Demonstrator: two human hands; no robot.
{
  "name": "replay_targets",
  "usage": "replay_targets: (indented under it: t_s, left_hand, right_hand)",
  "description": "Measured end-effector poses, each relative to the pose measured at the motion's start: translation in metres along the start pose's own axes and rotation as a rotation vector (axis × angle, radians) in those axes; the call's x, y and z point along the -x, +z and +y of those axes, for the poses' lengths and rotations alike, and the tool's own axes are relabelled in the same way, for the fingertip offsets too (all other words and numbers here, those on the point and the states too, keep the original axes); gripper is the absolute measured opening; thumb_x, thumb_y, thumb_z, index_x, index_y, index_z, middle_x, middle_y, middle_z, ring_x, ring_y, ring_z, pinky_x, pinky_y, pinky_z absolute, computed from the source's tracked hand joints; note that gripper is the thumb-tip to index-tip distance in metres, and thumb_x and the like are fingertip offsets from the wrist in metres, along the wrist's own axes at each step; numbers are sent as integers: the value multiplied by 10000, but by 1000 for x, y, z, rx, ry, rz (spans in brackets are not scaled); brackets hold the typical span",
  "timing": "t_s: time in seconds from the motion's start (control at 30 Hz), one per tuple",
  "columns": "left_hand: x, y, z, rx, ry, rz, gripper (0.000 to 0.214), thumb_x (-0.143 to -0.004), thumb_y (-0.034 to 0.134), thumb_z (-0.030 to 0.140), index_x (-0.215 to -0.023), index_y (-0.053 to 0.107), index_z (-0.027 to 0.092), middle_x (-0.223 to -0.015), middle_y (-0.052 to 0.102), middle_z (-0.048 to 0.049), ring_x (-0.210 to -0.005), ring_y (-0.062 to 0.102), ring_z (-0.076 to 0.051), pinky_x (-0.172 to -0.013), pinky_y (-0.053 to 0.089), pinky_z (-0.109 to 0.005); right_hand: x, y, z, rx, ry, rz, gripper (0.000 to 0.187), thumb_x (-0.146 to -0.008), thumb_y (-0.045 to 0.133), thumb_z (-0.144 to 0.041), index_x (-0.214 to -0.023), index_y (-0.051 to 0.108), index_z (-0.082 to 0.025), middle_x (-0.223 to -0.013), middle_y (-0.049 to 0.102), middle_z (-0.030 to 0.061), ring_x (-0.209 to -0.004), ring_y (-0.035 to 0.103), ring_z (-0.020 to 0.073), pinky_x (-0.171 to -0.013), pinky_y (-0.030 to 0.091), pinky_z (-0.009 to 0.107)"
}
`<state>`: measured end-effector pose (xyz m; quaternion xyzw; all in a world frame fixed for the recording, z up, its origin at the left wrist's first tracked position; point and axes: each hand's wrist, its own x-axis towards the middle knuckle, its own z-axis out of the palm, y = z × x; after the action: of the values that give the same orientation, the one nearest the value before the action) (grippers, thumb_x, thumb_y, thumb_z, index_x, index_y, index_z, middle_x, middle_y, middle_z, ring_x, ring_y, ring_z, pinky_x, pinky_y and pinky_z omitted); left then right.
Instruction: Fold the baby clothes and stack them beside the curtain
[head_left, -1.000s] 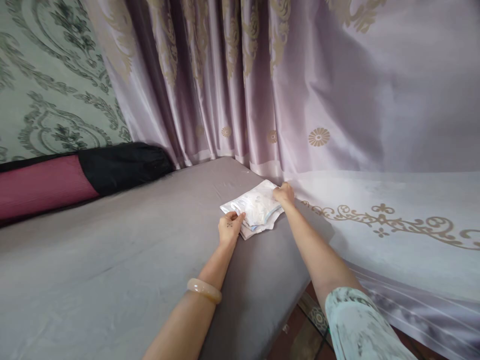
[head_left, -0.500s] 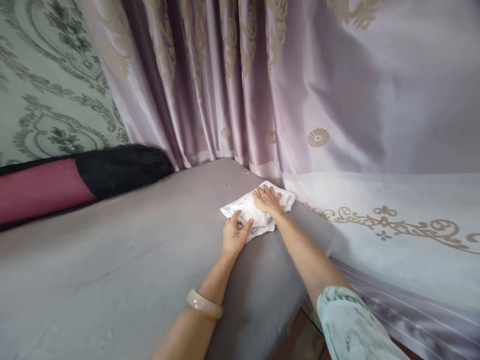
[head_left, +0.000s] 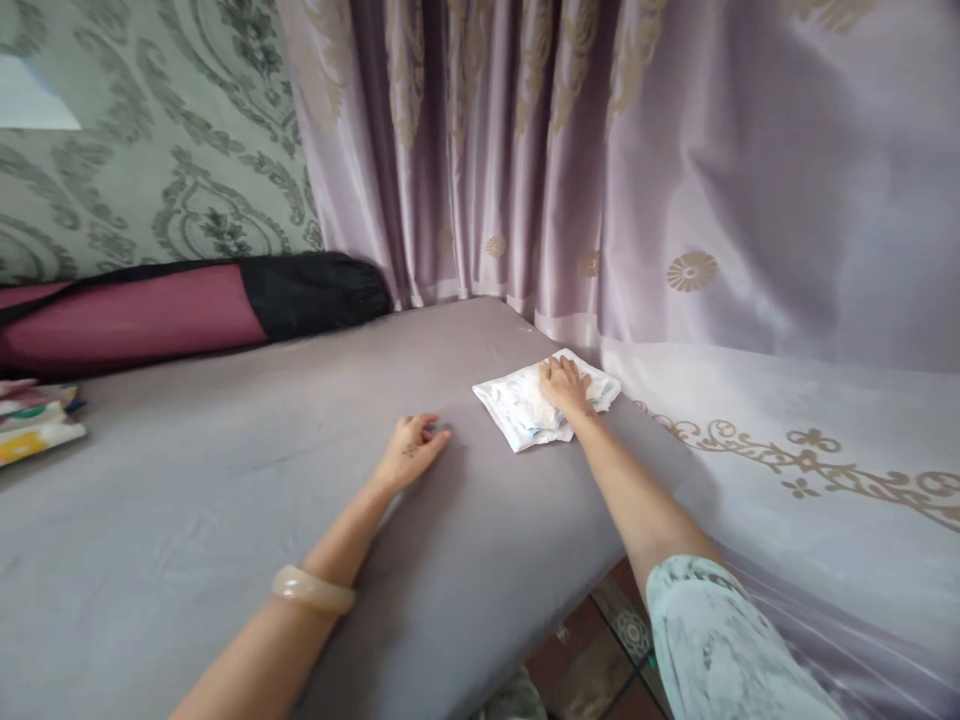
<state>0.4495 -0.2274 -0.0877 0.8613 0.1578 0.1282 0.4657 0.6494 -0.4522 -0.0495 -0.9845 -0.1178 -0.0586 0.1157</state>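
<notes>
A white folded bundle of cloth [head_left: 514,405], with faint pale-blue marks, lies on the grey-covered mattress [head_left: 247,480] close to its far right corner. On top of this bundle rests my right hand [head_left: 566,384], palm down with its fingers laid out. My left hand [head_left: 411,450] is to the left of the cloth and apart from it, low over the grey cover. Its thumb stands away from loosely bent fingers, and it holds nothing. A pale bangle [head_left: 313,590] circles my left forearm.
Along the wall lies a long maroon and black bag [head_left: 161,315]. Colourful folded fabric [head_left: 37,425] sits at the left edge. Purple curtains [head_left: 495,180] hang behind and to the right. Tiled floor [head_left: 585,655] shows below the mattress edge.
My left hand has come off the white cloth and moved left. My right hand stays on the cloth. The view has turned left, bringing the colourful fabric into sight.
</notes>
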Motion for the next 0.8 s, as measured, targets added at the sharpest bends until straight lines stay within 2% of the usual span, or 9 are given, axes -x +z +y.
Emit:
replay_targets:
  t_s: [0.07, 0.13, 0.2, 0.27, 0.33, 0.47, 0.63, 0.73, 0.8]
  left_hand:
    - [14, -40, -29, -102, 12, 60, 368, -742, 582, 433, -988, 668, 174, -812, 562, -38, -710, 572, -168, -787, 510, -349]
    - [28, -76, -54, -222, 18, 118, 347, -749, 548, 437, -958, 671, 188, -837, 550, -44, -710, 569, -171, -782, 511, -357]
    - [41, -103, -69, -330, 14, 171, 331, -761, 527, 423, -959, 671, 200, -863, 540, -58, -727, 565, -182, -784, 508, -366]
    - [52, -118, -77, -396, 26, 191, 339, -794, 493, 420, -993, 665, 206, -902, 540, -76, -761, 567, -197, -790, 503, -374]
    - [58, -122, -80, -431, 64, 183, 360, -830, 450, 417, -1037, 652, 202, -941, 549, -96, -806, 571, -216, -802, 497, -382]
    - [60, -114, -85, -529, 139, 222, 361, -867, 382, 364, -1071, 628, 195, -998, 584, -130, -935, 560, -261, -894, 457, -428]
    - [58, -106, -93, -559, 142, 252, 341, -893, 370, 324, -1099, 610, 198, -1057, 591, -129, -1004, 538, -262, -952, 419, -445]
    - [59, -105, -90, -530, 134, 255, 319, -893, 378, 285, -1090, 609, 186, -1070, 584, -135, -1023, 531, -259, -947, 422, -441]
    - [61, -104, -84, -521, 115, 243, 299, -895, 387, 251, -1091, 602, 181, -1090, 577, -137, -1053, 520, -252, -954, 419, -431]
  right_hand:
    - [11, 1, -10, 11, -105, -2, 517, -991, 192, -379, -1397, 451, -190, -1505, 358, 127, -1398, 240, 289, -1113, 145, 583]
    - [23, 3, -23, 18, -243, -71, 502, -989, 235, -390, -1425, 422, -226, -1547, 293, 106, -1424, 189, 292, -1116, 129, 590]
    - [31, 7, -35, 25, -335, -146, 493, -986, 258, -407, -1427, 423, -260, -1564, 263, 86, -1436, 167, 291, -1118, 107, 597]
    - [36, 12, -43, 48, -355, -180, 487, -987, 259, -412, -1418, 438, -269, -1558, 282, 85, -1439, 164, 287, -1119, 80, 603]
    - [36, 18, -48, 76, -333, -176, 490, -991, 248, -414, -1417, 441, -268, -1544, 315, 88, -1437, 174, 282, -1119, 59, 605]
    - [34, 26, -49, 114, -309, -152, 490, -997, 224, -418, -1421, 431, -286, -1518, 370, 61, -1427, 203, 268, -1124, 52, 593]
    - [35, 23, -49, 158, -304, -164, 466, -1004, 224, -398, -1400, 446, -290, -1491, 411, 49, -1412, 236, 268, -1121, 83, 602]
    - [39, 16, -51, 184, -311, -154, 424, -1017, 236, -375, -1347, 491, -304, -1436, 468, 60, -1373, 316, 269, -1099, 196, 599]
    - [41, 13, -61, 202, -308, -125, 338, -1008, 344, -383, -1276, 542, -324, -1376, 508, 63, -1267, 453, 240, -1037, 367, 500]
